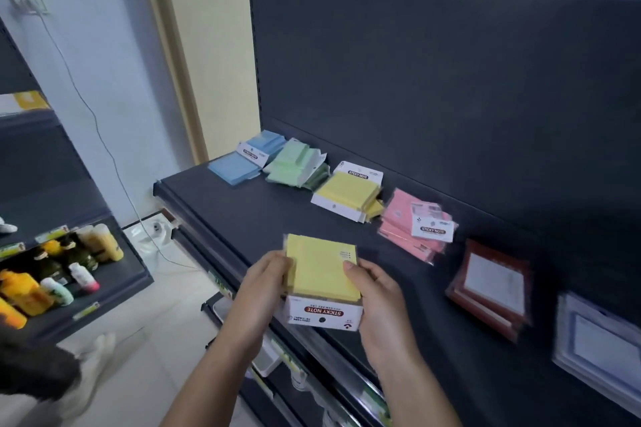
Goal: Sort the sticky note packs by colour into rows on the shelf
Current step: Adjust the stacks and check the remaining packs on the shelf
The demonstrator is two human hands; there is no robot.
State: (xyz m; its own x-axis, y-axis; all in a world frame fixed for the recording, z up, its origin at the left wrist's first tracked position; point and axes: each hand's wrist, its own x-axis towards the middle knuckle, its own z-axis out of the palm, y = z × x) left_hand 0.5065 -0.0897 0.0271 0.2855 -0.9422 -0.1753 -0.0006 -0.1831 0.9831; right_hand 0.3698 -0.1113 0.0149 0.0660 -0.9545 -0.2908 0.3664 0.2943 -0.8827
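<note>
I hold a stack of yellow sticky note packs (321, 270) over the front of the dark shelf (242, 208). My left hand (267, 284) grips its left side and my right hand (378, 295) grips its right side, thumb on top. Along the back of the shelf lie four piles: blue packs (239, 163) at the far left, then green packs (295, 163), yellow packs (347, 192) and pink packs (412, 225).
Right of the pink pile lie a dark red framed item (492, 288) and a white framed item (600, 347). A dark back panel (451, 97) rises behind the shelf. Lower shelves lie below the front edge. Another rack with bottles (52, 274) stands at the left.
</note>
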